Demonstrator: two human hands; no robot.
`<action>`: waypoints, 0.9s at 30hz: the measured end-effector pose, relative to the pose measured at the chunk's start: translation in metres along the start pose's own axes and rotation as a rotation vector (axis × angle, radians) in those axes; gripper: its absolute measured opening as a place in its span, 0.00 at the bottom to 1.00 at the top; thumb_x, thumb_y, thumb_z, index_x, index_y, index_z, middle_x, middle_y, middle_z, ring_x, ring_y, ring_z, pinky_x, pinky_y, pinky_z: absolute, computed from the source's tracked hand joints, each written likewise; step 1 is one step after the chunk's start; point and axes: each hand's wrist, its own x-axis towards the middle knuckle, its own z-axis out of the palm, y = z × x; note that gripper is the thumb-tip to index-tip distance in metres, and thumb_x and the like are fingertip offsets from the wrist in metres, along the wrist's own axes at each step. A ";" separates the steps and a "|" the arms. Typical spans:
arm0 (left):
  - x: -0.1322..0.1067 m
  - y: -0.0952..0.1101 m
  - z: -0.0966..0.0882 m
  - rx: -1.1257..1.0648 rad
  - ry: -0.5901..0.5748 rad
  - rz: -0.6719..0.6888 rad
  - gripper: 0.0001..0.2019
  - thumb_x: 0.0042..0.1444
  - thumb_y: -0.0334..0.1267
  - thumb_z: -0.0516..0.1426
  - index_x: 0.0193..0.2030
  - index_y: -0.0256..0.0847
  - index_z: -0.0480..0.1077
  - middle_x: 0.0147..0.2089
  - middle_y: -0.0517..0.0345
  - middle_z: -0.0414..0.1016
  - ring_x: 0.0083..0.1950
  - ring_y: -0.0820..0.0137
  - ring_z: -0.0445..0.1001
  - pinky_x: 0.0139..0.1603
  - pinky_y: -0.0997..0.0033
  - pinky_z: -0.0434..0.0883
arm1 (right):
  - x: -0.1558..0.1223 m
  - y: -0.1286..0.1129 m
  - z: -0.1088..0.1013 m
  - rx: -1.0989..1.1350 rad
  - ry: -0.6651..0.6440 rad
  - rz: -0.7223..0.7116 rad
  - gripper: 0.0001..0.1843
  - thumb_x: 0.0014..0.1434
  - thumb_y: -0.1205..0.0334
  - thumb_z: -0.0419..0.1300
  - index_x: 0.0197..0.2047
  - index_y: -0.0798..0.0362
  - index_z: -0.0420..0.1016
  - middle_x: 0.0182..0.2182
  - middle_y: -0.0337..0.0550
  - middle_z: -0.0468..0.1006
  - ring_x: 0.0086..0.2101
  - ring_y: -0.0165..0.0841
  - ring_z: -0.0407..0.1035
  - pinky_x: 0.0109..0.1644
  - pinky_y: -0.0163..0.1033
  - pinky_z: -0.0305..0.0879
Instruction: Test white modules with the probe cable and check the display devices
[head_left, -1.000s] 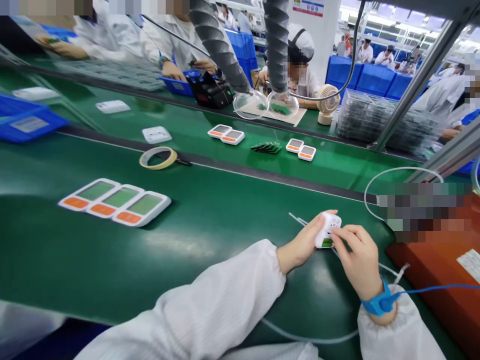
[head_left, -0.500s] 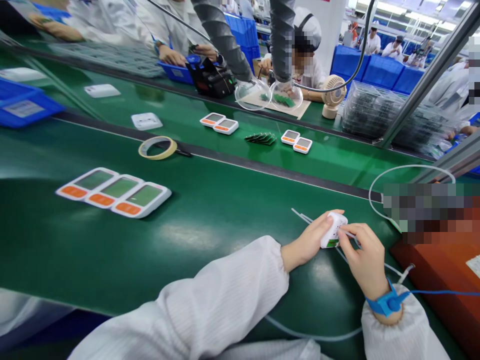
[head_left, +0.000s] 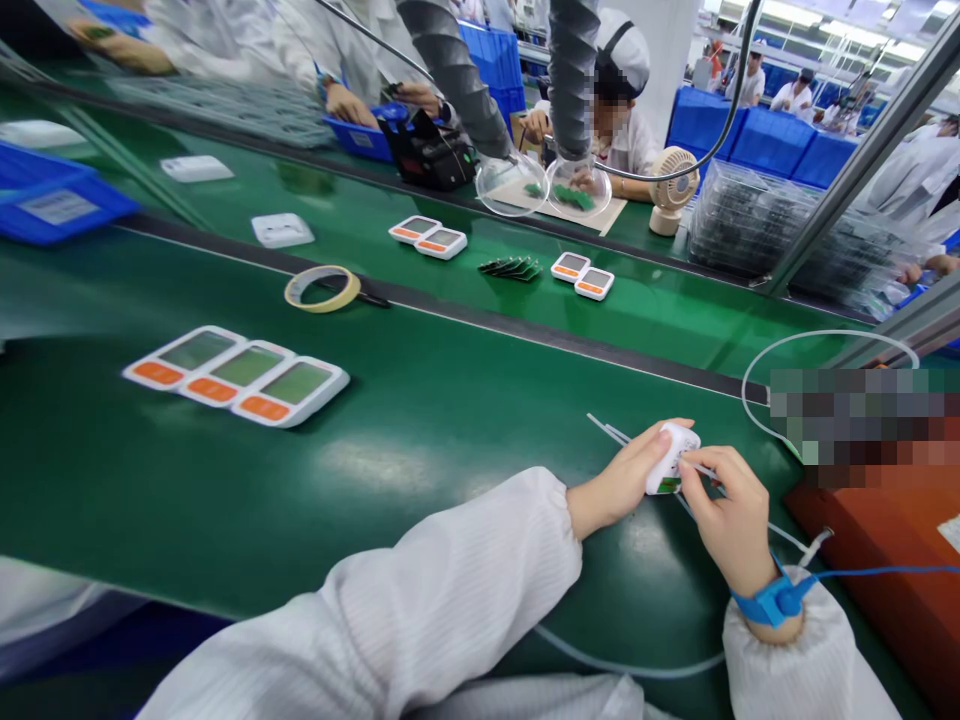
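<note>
the left hand (head_left: 626, 478) is clasping a small white device (head_left: 670, 460) near the belt's (head_left: 420, 440) right edge (propped upright), while the right hand (head_left: 726, 520) is pinching its face.

The small white device (head_left: 670, 462) is a rounded plastic casing with soft corners and a pale, glossy shell. A strip of green shows at its lower end (possibly a circuit board, too small to tell). It stands tilted on edge just over the green tabletop (head_left: 450, 450). The left hand (head_left: 621, 482) clasps it from the left with the thumb along its top, and the right hand (head_left: 726, 525) pinches its right edge with the fingertips.
</note>
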 end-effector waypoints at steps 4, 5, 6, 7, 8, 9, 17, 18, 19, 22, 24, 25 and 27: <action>0.001 -0.002 0.000 -0.032 0.002 -0.001 0.32 0.57 0.61 0.57 0.58 0.38 0.70 0.50 0.48 0.75 0.47 0.64 0.72 0.50 0.66 0.66 | -0.001 0.000 0.001 -0.006 -0.022 0.000 0.06 0.66 0.63 0.58 0.37 0.51 0.75 0.34 0.43 0.78 0.35 0.35 0.72 0.38 0.40 0.68; 0.002 -0.002 0.000 -0.041 0.002 -0.002 0.32 0.57 0.61 0.57 0.58 0.38 0.70 0.49 0.48 0.74 0.47 0.64 0.72 0.50 0.66 0.66 | -0.001 0.001 0.002 -0.013 -0.026 0.001 0.06 0.66 0.63 0.58 0.37 0.51 0.75 0.34 0.43 0.78 0.35 0.35 0.72 0.38 0.40 0.68; 0.002 -0.003 0.000 -0.048 0.001 -0.003 0.32 0.57 0.62 0.57 0.58 0.38 0.69 0.49 0.48 0.74 0.46 0.64 0.72 0.49 0.66 0.66 | -0.002 0.001 0.002 -0.021 -0.027 0.001 0.06 0.66 0.63 0.58 0.37 0.51 0.75 0.34 0.43 0.78 0.35 0.36 0.72 0.38 0.40 0.69; 0.003 -0.003 0.000 -0.054 -0.001 -0.002 0.32 0.57 0.62 0.57 0.58 0.38 0.69 0.49 0.49 0.74 0.45 0.64 0.72 0.48 0.67 0.66 | -0.002 0.001 0.002 -0.029 -0.026 0.000 0.06 0.66 0.63 0.58 0.37 0.51 0.75 0.34 0.43 0.78 0.35 0.36 0.72 0.38 0.40 0.69; 0.003 -0.004 0.000 -0.056 -0.003 -0.002 0.33 0.57 0.62 0.57 0.59 0.38 0.68 0.48 0.49 0.74 0.45 0.65 0.72 0.47 0.67 0.66 | -0.002 0.001 0.003 -0.035 -0.026 -0.004 0.06 0.66 0.63 0.58 0.37 0.51 0.75 0.33 0.43 0.78 0.35 0.36 0.72 0.38 0.40 0.69; 0.003 -0.005 -0.001 -0.053 -0.003 -0.001 0.33 0.57 0.62 0.57 0.59 0.38 0.68 0.48 0.49 0.74 0.44 0.65 0.72 0.47 0.67 0.66 | -0.002 0.001 0.003 -0.039 -0.026 -0.011 0.05 0.66 0.64 0.58 0.37 0.51 0.75 0.33 0.43 0.78 0.35 0.36 0.72 0.38 0.40 0.68; 0.000 -0.008 -0.003 0.107 -0.011 0.040 0.34 0.60 0.63 0.52 0.63 0.39 0.65 0.50 0.49 0.74 0.46 0.64 0.71 0.48 0.66 0.66 | -0.003 0.001 0.003 -0.054 -0.030 -0.041 0.07 0.67 0.63 0.58 0.38 0.50 0.76 0.34 0.44 0.79 0.35 0.36 0.73 0.39 0.41 0.70; -0.001 -0.008 -0.003 0.125 -0.012 0.048 0.34 0.60 0.63 0.52 0.63 0.39 0.66 0.51 0.49 0.74 0.47 0.63 0.71 0.49 0.65 0.66 | -0.003 0.001 0.002 -0.057 -0.032 -0.041 0.06 0.67 0.63 0.58 0.38 0.50 0.76 0.34 0.44 0.79 0.35 0.36 0.73 0.39 0.42 0.70; -0.001 -0.007 -0.003 0.136 -0.013 0.050 0.34 0.60 0.63 0.52 0.63 0.39 0.66 0.51 0.49 0.74 0.48 0.62 0.71 0.51 0.65 0.66 | -0.003 0.000 0.002 -0.058 -0.034 -0.041 0.06 0.67 0.63 0.58 0.38 0.50 0.76 0.34 0.44 0.79 0.35 0.36 0.73 0.39 0.41 0.70; -0.001 -0.006 -0.002 0.123 -0.016 0.033 0.34 0.60 0.63 0.52 0.63 0.39 0.66 0.52 0.49 0.73 0.49 0.62 0.71 0.52 0.64 0.66 | -0.003 -0.003 0.001 -0.057 -0.028 -0.032 0.05 0.66 0.64 0.58 0.39 0.50 0.76 0.34 0.43 0.79 0.35 0.36 0.73 0.39 0.41 0.70; -0.001 -0.004 -0.001 0.102 -0.011 0.027 0.34 0.59 0.63 0.53 0.62 0.39 0.66 0.52 0.48 0.74 0.49 0.62 0.71 0.52 0.64 0.66 | -0.002 -0.004 0.000 -0.050 -0.003 -0.022 0.05 0.66 0.64 0.58 0.38 0.50 0.75 0.33 0.43 0.78 0.35 0.35 0.72 0.38 0.40 0.69; -0.001 -0.004 -0.001 0.091 -0.006 0.026 0.33 0.59 0.63 0.53 0.62 0.39 0.67 0.52 0.48 0.74 0.49 0.62 0.71 0.52 0.65 0.66 | -0.001 -0.004 0.000 -0.046 0.009 -0.019 0.05 0.66 0.65 0.58 0.38 0.51 0.75 0.33 0.42 0.78 0.35 0.35 0.72 0.38 0.39 0.69; -0.001 -0.003 0.000 0.065 0.005 0.021 0.32 0.59 0.62 0.54 0.61 0.39 0.68 0.51 0.48 0.74 0.48 0.63 0.72 0.51 0.65 0.67 | 0.000 -0.004 0.000 -0.044 0.016 -0.014 0.05 0.65 0.65 0.58 0.37 0.51 0.75 0.33 0.42 0.78 0.34 0.34 0.72 0.38 0.39 0.69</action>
